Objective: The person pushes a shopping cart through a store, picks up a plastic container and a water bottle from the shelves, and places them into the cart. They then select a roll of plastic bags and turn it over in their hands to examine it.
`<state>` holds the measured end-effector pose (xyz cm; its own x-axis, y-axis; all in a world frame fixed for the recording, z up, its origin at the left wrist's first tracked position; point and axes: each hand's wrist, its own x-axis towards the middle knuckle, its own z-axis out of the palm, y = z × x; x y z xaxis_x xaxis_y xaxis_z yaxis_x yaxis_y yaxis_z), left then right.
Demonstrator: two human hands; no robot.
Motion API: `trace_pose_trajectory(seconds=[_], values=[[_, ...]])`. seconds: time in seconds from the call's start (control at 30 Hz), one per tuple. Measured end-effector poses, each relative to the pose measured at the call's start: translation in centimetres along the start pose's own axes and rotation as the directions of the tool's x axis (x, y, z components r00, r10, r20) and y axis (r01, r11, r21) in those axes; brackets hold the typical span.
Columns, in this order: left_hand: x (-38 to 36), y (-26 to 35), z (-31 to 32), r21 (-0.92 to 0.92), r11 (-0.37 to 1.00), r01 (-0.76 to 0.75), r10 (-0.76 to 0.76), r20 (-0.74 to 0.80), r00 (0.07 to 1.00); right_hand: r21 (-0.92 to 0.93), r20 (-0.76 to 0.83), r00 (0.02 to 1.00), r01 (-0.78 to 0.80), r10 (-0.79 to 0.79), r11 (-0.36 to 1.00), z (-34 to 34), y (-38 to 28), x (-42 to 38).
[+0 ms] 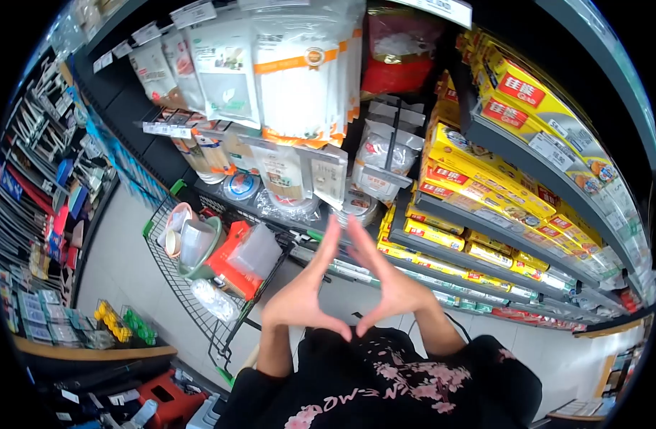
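Note:
In the head view my left hand and my right hand are raised in front of my body. Their fingers stretch out, and the fingertips and thumb tips come close together around an open gap. Nothing is in either hand. Beyond the fingertips hang clear plastic packs on the rack. To the left of my left hand stands a wire shopping cart holding a red box, a green basin, a pink container and a plastic-wrapped item.
Shelves of yellow boxes run along the right. Large white packs hang at the top. At the far left is a rack of hanging tools. A red case sits low at the left, and grey floor tiles show beside the cart.

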<state>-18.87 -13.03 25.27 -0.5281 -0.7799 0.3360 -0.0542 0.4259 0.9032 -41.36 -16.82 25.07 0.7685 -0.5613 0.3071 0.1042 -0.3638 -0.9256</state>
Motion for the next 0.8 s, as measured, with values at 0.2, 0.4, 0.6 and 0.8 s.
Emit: trace_pose_trajectory(seconds=[0.2,0.4,0.6,0.8], values=[[7.7,-0.3,6.6,-0.103,0.986,-0.130,0.154,0.285,0.946,-0.050,-0.319,0.948,-0.013,-0.004,0.999,-2.7,-1.5,-9.5],[9.2,0.2,10.4,-0.175,0.975,-0.138,0.197,0.386,0.901,-0.003,-0.461,0.887,0.034,-0.031,0.999,-1.9,-2.0,-13.6],[7.3,1.2,9.3,-0.181,0.976,-0.120,0.179,0.361,0.915,-0.006,-0.450,0.892,0.038,-0.037,0.999,-0.4,-1.4,-12.8],[1.4,1.1,4.3,-0.017,0.998,-0.069,0.071,0.267,0.961,0.121,-0.308,0.951,0.060,-0.020,0.991,3.8,0.4,-7.0]])
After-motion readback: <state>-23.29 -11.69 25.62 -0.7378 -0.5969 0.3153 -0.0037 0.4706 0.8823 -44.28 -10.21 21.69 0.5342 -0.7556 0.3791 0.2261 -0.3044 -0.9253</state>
